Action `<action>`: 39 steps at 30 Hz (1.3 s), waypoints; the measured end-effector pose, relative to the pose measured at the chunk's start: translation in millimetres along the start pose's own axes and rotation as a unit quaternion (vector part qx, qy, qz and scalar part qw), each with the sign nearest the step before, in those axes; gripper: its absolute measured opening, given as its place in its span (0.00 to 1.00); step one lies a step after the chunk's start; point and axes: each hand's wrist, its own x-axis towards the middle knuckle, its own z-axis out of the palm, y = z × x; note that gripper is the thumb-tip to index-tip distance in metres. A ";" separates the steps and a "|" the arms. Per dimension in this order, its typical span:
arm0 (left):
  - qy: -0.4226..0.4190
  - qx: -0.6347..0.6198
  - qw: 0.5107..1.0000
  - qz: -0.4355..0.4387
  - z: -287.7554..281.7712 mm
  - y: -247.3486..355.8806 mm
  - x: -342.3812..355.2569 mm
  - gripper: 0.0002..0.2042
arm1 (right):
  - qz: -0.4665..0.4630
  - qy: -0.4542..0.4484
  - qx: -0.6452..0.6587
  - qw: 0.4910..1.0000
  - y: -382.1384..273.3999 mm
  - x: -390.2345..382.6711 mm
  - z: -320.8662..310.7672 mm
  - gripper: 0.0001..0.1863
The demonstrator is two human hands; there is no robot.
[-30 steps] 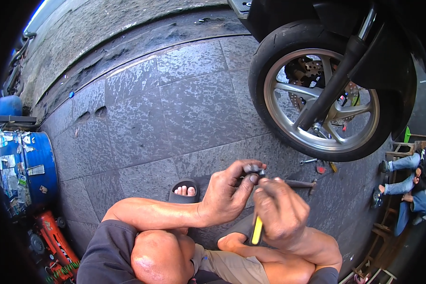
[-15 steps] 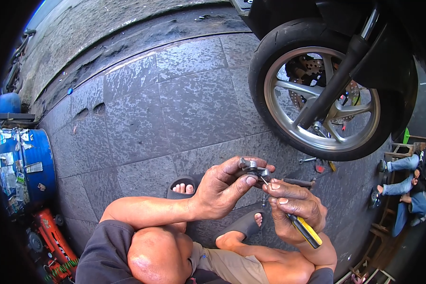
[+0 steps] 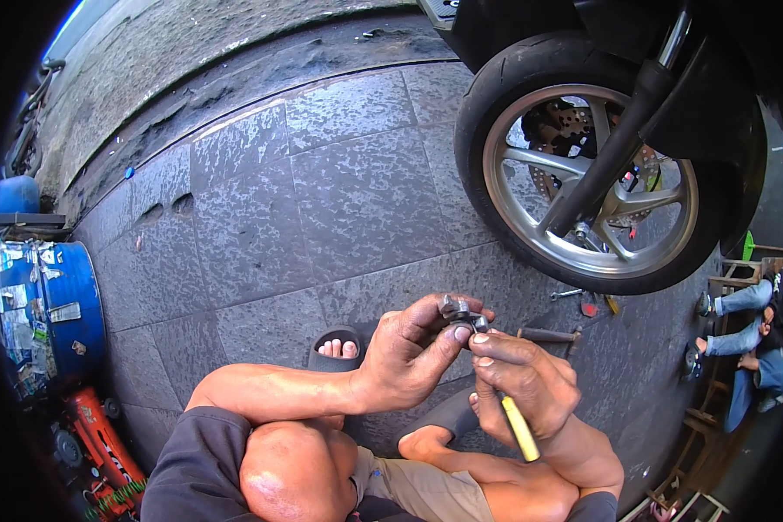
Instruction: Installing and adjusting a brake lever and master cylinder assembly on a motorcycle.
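Observation:
In front of my knees, my left hand (image 3: 409, 352) grips a small grey metal part (image 3: 461, 311) between thumb and fingers. It looks like a piece of a brake caliper, but its exact kind is unclear. Close against it, my right hand (image 3: 531, 383) is closed around a small screwdriver (image 3: 520, 428). Its yellow handle sticks out below the palm, toward me. The fingertips pinch near the part and hide the shaft and the tip, so I cannot tell whether the tip touches the metal.
A motorcycle's front wheel (image 3: 515, 237) stands at the right. Beside it on the tiles lie a wrench (image 3: 567, 294), a red piece (image 3: 589, 309) and a dark hammer-like tool (image 3: 550, 335). At the left are a blue drum (image 3: 78, 304) and a red floor jack (image 3: 100, 435). Another person's legs (image 3: 739, 300) show far right.
My right hand has shifted left, closer to the metal part, and the screwdriver handle has swung left and more upright. The shaft no longer shows. My left hand stays nearly in place, turning the part slightly.

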 end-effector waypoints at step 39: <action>-0.104 0.154 0.982 -0.018 -15.0 18.9 4.2 0.16 | 0.174 -0.078 0.122 0.974 12.1 13.9 -22.1 0.15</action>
